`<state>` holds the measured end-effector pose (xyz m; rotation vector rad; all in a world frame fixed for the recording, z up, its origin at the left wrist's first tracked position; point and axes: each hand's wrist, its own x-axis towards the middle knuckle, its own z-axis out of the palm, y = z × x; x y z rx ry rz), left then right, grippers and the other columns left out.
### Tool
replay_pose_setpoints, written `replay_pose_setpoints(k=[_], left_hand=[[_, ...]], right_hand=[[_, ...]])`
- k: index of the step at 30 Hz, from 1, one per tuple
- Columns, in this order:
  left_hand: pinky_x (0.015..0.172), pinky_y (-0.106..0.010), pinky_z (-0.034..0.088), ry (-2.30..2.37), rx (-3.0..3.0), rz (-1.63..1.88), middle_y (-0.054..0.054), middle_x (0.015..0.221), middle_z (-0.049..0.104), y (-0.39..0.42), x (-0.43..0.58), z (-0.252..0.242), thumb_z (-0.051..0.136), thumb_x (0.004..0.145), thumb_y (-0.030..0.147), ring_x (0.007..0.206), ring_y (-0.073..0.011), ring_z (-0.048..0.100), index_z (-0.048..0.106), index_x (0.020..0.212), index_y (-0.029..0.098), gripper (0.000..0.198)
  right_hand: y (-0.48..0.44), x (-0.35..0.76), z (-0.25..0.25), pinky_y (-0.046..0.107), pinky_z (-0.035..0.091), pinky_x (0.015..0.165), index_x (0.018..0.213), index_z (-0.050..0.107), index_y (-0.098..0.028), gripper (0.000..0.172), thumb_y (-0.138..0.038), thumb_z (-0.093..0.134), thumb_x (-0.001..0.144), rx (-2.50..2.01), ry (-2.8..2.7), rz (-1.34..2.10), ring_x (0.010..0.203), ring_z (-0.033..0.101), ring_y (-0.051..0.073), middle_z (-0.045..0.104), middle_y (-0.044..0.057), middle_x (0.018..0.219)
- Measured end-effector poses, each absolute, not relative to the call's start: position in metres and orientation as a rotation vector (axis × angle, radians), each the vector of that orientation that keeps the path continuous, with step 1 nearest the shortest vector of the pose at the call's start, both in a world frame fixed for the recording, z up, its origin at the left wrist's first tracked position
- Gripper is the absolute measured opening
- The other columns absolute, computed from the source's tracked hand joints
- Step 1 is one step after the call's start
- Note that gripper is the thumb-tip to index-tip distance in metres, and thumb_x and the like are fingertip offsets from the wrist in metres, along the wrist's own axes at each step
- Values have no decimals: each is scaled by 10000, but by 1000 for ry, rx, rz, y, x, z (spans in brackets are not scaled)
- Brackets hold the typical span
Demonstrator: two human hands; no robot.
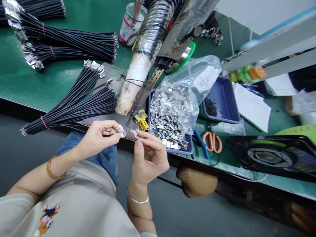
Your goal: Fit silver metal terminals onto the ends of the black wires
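My left hand [100,136] is closed in a pinch on the end of a black cable [78,126], and white wrapping covers a fingertip. Between the thumb and fingers of my right hand [149,154] is a small silver metal connector [134,132], a short gap away from the cable end. Just beyond my left hand lies a bundle of black cables [71,107], tied with a red band. A yellow-handled tool [142,120] lies in front of my fingertips. Close to my right hand is a blue tray [189,146] of loose metal connectors [168,130].
A soldering iron [145,93] and a taped exhaust hose [129,87] hang over the bench. More cable bundles [74,39] lie at the back left. Right of the tray are orange-handled scissors [212,141], blue-handled pliers [201,144], another tray [227,98] and a black fan [271,158].
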<state>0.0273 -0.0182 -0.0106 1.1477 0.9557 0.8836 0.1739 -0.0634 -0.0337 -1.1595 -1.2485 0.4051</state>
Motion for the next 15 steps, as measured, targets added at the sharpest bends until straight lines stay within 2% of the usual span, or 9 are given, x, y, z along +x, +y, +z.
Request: replay_pose_setpoints(k=[6,12,15], left_hand=[[515,-183,304,948,1132,933,32,602,527,-16,31,-7,626,737,202,553,-59,397,632,701,120,90],[510,-198,287,1004,1085,900,57,558,432,-17,31,-10,621,743,268,531,-68,348,579,695,143,141],[533,-207,309,1016,1085,898,47,571,444,-17,32,-10,606,738,277,551,-76,363,562,673,148,151]], right_hand=[[-67,174,-40,318,655,774,1001,679,-221,196,-78,698,870,-1089,-1389,286,901,762,169,774,30,1003],[-64,171,-40,304,652,750,995,683,-219,160,-105,693,884,-1084,-1502,142,866,772,171,785,37,974],[-64,171,-42,316,654,738,995,676,-231,146,-125,688,895,-1116,-1507,130,851,777,178,787,32,965]])
